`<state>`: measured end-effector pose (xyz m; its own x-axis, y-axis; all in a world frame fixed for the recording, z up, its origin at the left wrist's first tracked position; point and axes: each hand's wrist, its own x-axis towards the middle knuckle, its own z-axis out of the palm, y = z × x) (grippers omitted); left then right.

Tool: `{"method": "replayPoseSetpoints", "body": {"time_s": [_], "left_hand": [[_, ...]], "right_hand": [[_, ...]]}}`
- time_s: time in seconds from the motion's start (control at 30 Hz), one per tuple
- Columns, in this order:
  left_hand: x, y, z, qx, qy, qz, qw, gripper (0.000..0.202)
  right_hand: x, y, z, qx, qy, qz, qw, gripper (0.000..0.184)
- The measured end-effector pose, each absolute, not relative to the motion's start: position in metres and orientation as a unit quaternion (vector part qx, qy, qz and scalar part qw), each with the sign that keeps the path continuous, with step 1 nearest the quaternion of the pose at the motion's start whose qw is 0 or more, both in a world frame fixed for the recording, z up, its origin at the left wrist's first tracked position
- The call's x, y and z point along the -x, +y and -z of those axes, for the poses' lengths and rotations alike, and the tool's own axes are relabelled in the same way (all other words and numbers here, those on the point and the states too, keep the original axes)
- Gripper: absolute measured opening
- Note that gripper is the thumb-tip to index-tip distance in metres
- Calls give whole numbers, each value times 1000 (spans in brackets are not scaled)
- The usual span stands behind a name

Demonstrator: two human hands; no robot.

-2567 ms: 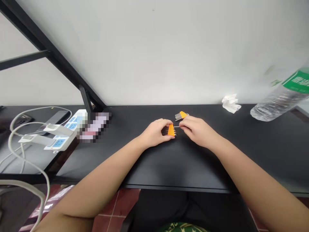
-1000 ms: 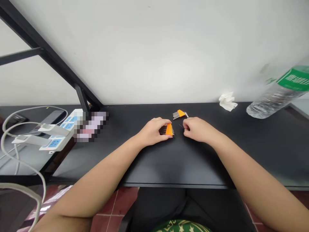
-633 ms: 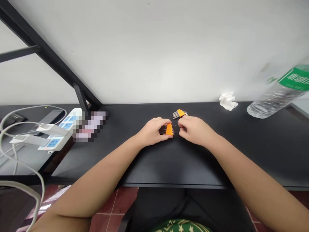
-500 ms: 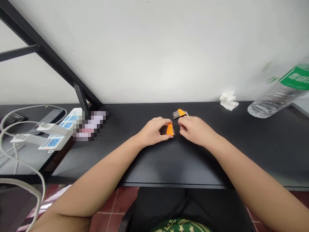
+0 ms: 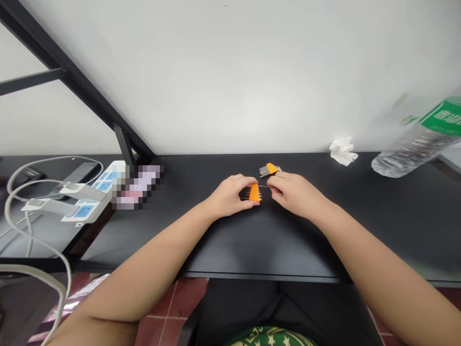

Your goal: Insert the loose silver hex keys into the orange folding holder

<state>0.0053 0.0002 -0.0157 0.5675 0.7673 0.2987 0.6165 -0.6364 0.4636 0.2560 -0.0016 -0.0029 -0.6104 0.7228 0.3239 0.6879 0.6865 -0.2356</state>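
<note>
My left hand [image 5: 234, 197] is closed around an orange hex key holder [image 5: 254, 192], thumb and fingers gripping its two ends. Several dark hex keys [image 5: 245, 193] run through this holder, and their tips poke out on the right side. In a pinch, my right hand [image 5: 288, 190] has a thin hex key [image 5: 263, 186], whose shaft spans the gap to the holder's upper end. Whether its tip sits inside a hole is too small to tell. Just behind my right hand lies a second orange holder [image 5: 272, 168] with several silver hex keys.
A white power strip [image 5: 108, 185] with plugs and cables lies at the left, beside a black metal frame [image 5: 124, 144] and a blurred item [image 5: 140, 187]. Crumpled tissue [image 5: 343, 151] and a leaning water bottle [image 5: 403, 151] are at the back right, near the wall.
The thin hex key now shows as a straight line between my right hand and the held holder; before, only a small bit of it was visible. My left hand keeps its grip.
</note>
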Motion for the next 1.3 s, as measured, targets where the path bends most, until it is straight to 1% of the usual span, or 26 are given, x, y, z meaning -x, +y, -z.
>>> {"method": "replayPoseSetpoints", "body": {"time_s": [0.1,0.2,0.3,0.37,0.47,0.53,0.57,0.63,0.7,0.73,0.8,0.87,0.9,0.93,1.03,1.1,1.2,1.3], "left_hand": [[-4,1,17,-872,397,-242,156,49],[-3,1,18,-871,388,-254,164,49],[-5,-2,16,-877,354,-277,168,48],[-7,-6,13,-884,327,-289,165,46],[-11,-12,8,-883,305,-315,168,45],[-12,-15,6,-875,295,-338,180,46],[-12,-15,6,-873,289,-347,186,47],[-12,-15,6,-871,280,-355,190,48],[-10,-13,8,-876,291,-340,178,48],[-9,-11,8,-880,307,-321,167,48],[-5,-7,9,-884,354,-270,141,47],[0,-1,10,-879,406,-217,124,46],[3,3,10,-874,427,-198,122,46],[7,6,11,-866,447,-186,124,46],[16,19,16,-836,501,-175,142,45],[21,27,22,-812,535,-182,145,44],[25,34,27,-778,594,-179,97,44],[22,31,25,-763,613,-203,24,54]], "right_hand": [[-257,-1,4,383,-899,-45,207,16],[-258,-2,2,361,-902,-58,230,21],[-256,-4,-3,331,-894,-123,275,22],[-253,-5,-6,323,-865,-217,318,18],[-247,-4,-3,330,-759,-431,359,9],[-244,-1,3,335,-666,-559,363,24],[-243,0,6,337,-630,-604,353,32],[-244,5,10,345,-600,-650,314,40],[-250,10,12,367,-630,-626,277,40],[-254,14,12,393,-657,-581,276,40],[-265,23,12,469,-703,-437,307,37],[-276,33,15,555,-711,-277,331,29],[-279,39,18,585,-707,-228,327,26],[-282,44,22,603,-704,-203,315,27],[-281,56,35,600,-734,-190,256,37],[-275,60,41,585,-759,-176,225,37],[-265,60,42,592,-764,-158,201,28],[-257,53,38,595,-763,-162,192,15]]}}
